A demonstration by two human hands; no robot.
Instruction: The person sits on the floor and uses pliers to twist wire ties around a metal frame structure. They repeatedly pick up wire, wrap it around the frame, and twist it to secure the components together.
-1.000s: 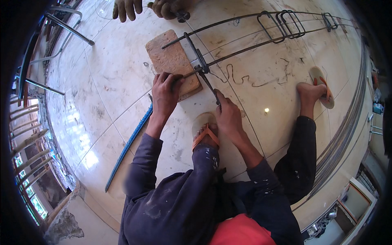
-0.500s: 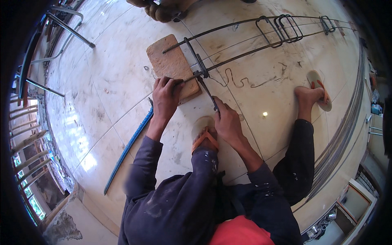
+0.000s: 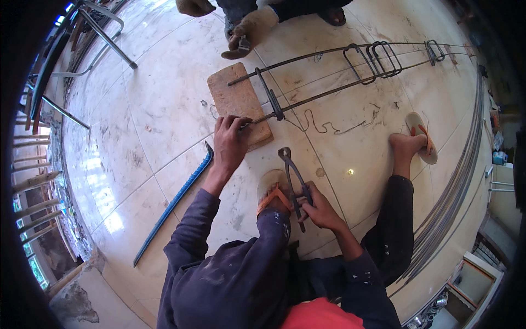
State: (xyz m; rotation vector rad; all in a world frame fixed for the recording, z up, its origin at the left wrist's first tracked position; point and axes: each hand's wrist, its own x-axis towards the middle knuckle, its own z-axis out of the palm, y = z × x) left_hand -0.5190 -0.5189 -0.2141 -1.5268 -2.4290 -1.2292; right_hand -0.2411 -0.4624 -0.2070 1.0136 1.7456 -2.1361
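My left hand (image 3: pixel 230 141) is closed on the near end of a steel rebar rod (image 3: pixel 323 98), over a worn brick-coloured block (image 3: pixel 234 88). In my right hand (image 3: pixel 319 207) is a pair of dark end-cutting pincers (image 3: pixel 293 170), its handles spread and its head in the air between the block and my sandalled foot. A rectangular stirrup (image 3: pixel 269 94) joins the near rod and a second, farther rod (image 3: pixel 296 58) beside the block. Bent tie wire (image 3: pixel 315 122) trails on the floor from that joint.
More stirrups (image 3: pixel 378 60) hang along the rods to the right. A blue-wrapped bar (image 3: pixel 174 203) lies left of my arm. Another person's gloved hand (image 3: pixel 253 28) is at the top. Long rods (image 3: pixel 452 200) run along the right; a metal-legged chair (image 3: pixel 109 35) stands upper left.
My right hand has drawn the pincers back from the stirrup joint toward me, and their handles have spread. The other person's gloved hand has come farther into view.
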